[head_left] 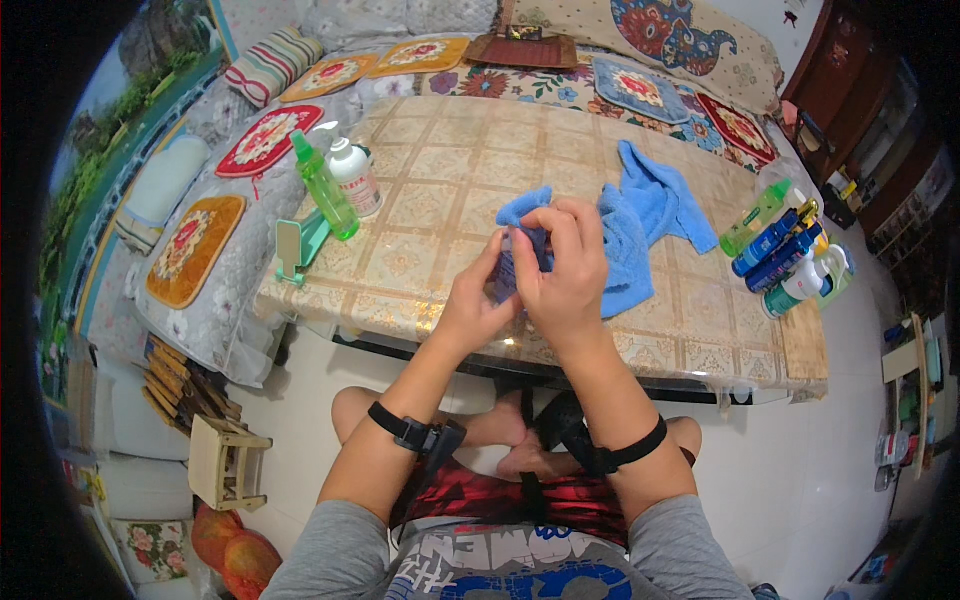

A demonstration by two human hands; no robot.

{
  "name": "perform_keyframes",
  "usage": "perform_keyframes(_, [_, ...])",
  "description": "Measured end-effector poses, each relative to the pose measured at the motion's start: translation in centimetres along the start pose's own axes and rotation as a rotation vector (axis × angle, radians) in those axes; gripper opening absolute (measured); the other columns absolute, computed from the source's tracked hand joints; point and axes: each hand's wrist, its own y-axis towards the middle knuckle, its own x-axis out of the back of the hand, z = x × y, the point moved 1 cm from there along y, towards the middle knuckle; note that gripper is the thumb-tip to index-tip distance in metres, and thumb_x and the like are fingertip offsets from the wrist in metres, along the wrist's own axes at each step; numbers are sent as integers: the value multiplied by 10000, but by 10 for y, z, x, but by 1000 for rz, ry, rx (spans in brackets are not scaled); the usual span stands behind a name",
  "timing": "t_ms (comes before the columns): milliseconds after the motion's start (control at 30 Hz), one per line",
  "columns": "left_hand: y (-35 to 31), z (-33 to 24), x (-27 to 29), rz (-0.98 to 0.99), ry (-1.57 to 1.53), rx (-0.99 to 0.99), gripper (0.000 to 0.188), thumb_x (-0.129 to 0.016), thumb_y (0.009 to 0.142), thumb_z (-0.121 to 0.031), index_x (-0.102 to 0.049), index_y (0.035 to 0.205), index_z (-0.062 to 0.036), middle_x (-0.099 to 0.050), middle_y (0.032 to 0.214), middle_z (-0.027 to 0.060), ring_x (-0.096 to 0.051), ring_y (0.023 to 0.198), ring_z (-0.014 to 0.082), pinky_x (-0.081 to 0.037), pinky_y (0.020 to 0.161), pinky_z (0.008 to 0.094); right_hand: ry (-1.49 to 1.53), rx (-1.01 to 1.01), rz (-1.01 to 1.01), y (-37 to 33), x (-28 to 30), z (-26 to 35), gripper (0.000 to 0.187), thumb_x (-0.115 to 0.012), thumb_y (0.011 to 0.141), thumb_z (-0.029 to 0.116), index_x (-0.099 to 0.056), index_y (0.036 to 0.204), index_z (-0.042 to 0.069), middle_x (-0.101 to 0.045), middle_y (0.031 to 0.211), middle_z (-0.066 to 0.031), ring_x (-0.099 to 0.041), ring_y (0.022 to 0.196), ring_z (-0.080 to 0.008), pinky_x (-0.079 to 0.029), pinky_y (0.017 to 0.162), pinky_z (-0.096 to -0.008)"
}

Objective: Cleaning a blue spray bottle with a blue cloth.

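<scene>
Above the near middle of the table, my left hand and my right hand meet around a small, dark bluish, shiny object. Its kind is hard to tell, since fingers cover much of it. The left fingers grip it from the left side. My right thumb presses against it while the other right fingers curl over the top. A blue cloth lies crumpled on the table just right of my right hand. More blue fabric shows behind my fingertips; whether it joins that cloth is hidden.
The table has a patterned, clear-covered top. At left stand a green spray bottle, a white pump bottle and a green stand. Several bottles cluster at right, including a blue one. A wooden stool stands lower left.
</scene>
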Motion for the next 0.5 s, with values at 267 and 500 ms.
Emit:
perform_keyframes(267, [-3,7,0,-23,-29,14,786,-775,825,-112,-388,1493,36,-634,1281,242,-644,1159,269,-501,988,370,31,8,87,2,4,-1,212,-711,776,-35,-569,931,-3,-561,899,-164,-582,819,-360,-493,700,-430])
perform_keyframes(500, [-2,6,1,18,-89,83,815,-746,820,-65,-347,1522,41,-609,1335,212,-612,1202,244,-477,1027,363,166,-198,132,-2,9,-9,170,-694,819,1,-560,924,0,-560,857,-117,-534,689,-220,-455,612,-332])
